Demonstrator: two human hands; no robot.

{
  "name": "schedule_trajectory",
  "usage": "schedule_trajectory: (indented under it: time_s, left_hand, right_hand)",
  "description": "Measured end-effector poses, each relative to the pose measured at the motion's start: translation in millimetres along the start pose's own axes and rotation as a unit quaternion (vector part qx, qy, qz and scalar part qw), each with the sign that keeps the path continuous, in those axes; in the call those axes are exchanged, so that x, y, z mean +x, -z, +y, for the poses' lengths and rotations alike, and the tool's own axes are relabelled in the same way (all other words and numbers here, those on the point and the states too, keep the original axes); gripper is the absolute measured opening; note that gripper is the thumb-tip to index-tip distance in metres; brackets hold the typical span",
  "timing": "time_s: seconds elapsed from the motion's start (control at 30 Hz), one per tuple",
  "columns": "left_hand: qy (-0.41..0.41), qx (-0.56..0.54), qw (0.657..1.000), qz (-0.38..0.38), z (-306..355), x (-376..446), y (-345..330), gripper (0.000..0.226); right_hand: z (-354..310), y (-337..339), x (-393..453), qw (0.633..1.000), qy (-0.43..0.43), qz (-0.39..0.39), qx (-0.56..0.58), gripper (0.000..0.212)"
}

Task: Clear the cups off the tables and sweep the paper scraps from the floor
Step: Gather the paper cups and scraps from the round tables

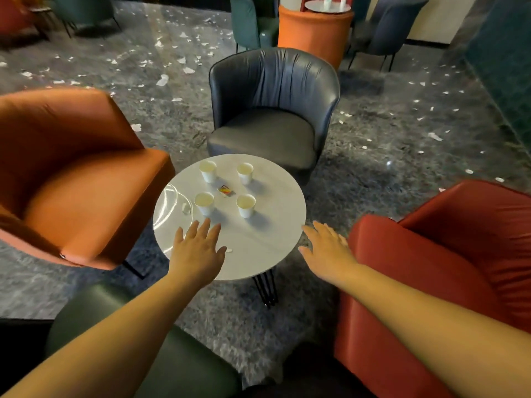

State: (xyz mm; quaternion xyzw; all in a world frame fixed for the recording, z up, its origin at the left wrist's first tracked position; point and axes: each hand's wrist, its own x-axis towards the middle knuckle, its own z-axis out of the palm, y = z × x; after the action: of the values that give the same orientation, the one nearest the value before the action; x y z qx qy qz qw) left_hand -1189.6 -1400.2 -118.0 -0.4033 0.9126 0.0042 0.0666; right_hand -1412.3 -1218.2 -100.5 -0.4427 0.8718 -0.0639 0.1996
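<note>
Several white paper cups stand upright on a round white table [275, 225]: two at the back [208, 171] [245, 173] and two nearer me [204, 203] [246, 205]. A small colourful card [225, 191] lies between them. My left hand [198, 248] hovers over the table's near part with fingers spread, just short of the near left cup, holding nothing. My right hand [327, 248] is open beside the table's right edge. White paper scraps [162, 80] litter the grey floor behind the chairs.
Armchairs ring the table: orange [74, 179] at left, dark blue [273, 110] behind, red [442, 271] at right, dark green [184, 363] under my arms. A far table [327, 6] with more cups stands behind an orange chair [313, 33].
</note>
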Motion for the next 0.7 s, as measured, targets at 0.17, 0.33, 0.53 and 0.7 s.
schedule_trajectory:
  time_s: [0.17,0.33,0.53,0.7]
  left_hand:
    - [0.035,-0.018,0.999,-0.016,-19,36,-4,0.065]
    - [0.075,-0.037,0.996,-0.029,-39,86,-9,0.065]
    - [0.116,-0.09,0.986,-0.074,-45,143,-20,0.066]
    - [0.118,-0.105,0.983,-0.09,-45,172,-36,0.064]
  right_hand:
    - [-19,-2,68,0.999,0.031,-0.028,-0.024,0.06]
    - [-43,-5,146,0.996,0.068,-0.055,-0.024,0.059]
    - [-59,-8,223,0.99,0.126,-0.067,-0.019,0.051]
    - [-67,-16,258,0.986,0.129,-0.107,-0.007,0.053]
